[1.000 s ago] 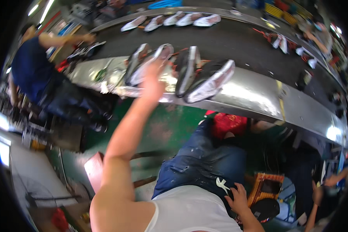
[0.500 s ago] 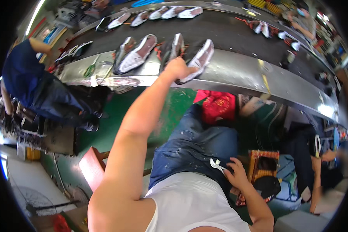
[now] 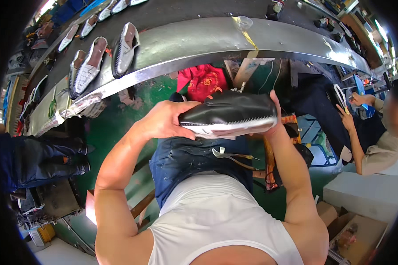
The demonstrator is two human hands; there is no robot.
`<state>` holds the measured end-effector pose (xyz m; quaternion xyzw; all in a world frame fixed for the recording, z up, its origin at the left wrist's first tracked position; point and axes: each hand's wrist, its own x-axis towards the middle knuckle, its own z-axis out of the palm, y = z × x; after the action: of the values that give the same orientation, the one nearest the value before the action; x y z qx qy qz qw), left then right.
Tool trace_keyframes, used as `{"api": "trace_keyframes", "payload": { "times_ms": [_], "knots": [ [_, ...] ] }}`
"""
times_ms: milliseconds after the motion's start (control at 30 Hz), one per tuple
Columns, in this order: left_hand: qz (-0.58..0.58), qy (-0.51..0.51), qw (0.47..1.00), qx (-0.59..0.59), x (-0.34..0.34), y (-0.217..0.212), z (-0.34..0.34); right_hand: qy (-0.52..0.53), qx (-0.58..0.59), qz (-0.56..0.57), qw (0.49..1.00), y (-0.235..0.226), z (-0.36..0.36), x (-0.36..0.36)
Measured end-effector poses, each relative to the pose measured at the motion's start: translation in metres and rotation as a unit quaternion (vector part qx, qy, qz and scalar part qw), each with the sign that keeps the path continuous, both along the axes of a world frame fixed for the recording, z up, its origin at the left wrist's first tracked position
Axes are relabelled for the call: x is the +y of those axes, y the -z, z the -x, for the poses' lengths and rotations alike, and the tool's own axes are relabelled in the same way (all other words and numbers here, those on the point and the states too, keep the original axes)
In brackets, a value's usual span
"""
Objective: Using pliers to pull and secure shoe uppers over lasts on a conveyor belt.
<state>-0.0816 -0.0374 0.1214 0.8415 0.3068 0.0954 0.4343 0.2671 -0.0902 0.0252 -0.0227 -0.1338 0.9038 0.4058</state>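
Observation:
Above my lap I hold a black leather shoe upper on a last (image 3: 230,110), turned on its side, with a stitched edge and white underside facing me. My left hand (image 3: 163,119) is closed around its left end, thumb and fingers on either side. At the other end my right hand (image 3: 275,117) grips it, its fingers partly hidden behind the shoe. Below it, on my dark blue trousers, lie metal pliers (image 3: 221,153) with curved jaws and long handles, touched by neither hand.
More shoe uppers (image 3: 126,51) stand on the metal ledge (image 3: 177,48) of a dark conveyor ahead. Beneath hangs a red cloth (image 3: 203,81). A co-worker (image 3: 376,132) sits at the right, and another person's legs (image 3: 53,154) show at the left. A carton (image 3: 358,238) sits lower right.
My left hand has brought a shoe from the ledge to above my lap. My right hand has risen from beside the pliers and taken its other end. The view has swung right.

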Motion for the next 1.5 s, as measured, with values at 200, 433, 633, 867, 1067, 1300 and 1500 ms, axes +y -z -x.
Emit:
{"api": "trace_keyframes", "payload": {
  "times_ms": [200, 433, 633, 867, 1067, 1300, 1500],
  "knots": [
    [0.560, -0.367, 0.681, -0.297, -0.001, 0.108, -0.002, 0.180, -0.487, -0.259, 0.815, -0.008, 0.070, -0.063],
    [0.482, -0.365, 0.716, -0.348, -0.003, 0.174, -0.048, 0.112, -0.644, -0.343, 0.675, 0.069, 0.109, -0.094],
    [0.491, -0.368, 0.733, -0.293, -0.011, 0.174, -0.052, -0.025, -0.415, 0.270, 0.868, 0.077, 0.111, -0.058],
    [0.054, -0.450, 0.891, -0.029, -0.005, 0.230, -0.043, 0.245, -0.372, 0.111, 0.888, 0.063, 0.126, -0.044],
    [-0.029, -0.410, 0.911, 0.021, -0.014, 0.176, -0.022, 0.235, -0.413, 0.034, 0.879, 0.049, 0.123, -0.022],
    [0.242, -0.311, 0.918, -0.035, -0.001, 0.168, -0.004, 0.224, -0.539, -0.307, 0.752, 0.018, 0.127, 0.043],
    [0.328, -0.169, 0.917, -0.154, 0.017, 0.137, -0.016, 0.117, -0.577, -0.457, 0.666, 0.016, 0.157, 0.092]
  ]
}}
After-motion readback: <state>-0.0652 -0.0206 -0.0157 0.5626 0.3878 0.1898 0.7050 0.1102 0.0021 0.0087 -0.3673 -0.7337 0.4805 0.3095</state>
